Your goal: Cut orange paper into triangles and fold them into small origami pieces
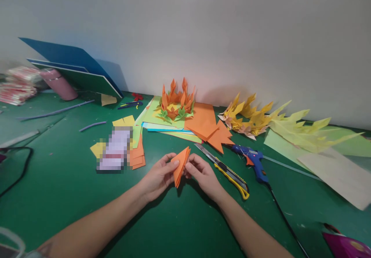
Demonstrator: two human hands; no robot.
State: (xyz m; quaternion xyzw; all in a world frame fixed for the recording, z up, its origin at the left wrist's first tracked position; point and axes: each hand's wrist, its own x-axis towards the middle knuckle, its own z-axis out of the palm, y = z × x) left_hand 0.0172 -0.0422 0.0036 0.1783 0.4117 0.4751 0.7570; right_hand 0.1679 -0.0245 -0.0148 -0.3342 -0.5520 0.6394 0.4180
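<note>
At 6 o'clock from the orange origami crown (174, 97), L hand (159, 173) clamps folded orange paper (181, 164) thumb-to-fingers and R hand (204, 175) apparently pinches its 3 o'clock edge, prob. light, crisp, easily dented, best held by folds.

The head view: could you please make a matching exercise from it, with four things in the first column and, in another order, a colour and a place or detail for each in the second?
Column one
1. knife
2. folded paper
3. bottle
4. glue gun

Column two
A. pink, near the boards
B. yellow handle, lying beside the right hand
C. blue, with an orange trigger
D. orange, between the left hand and the right hand

Right pairs: 1-B, 2-D, 3-A, 4-C
</note>
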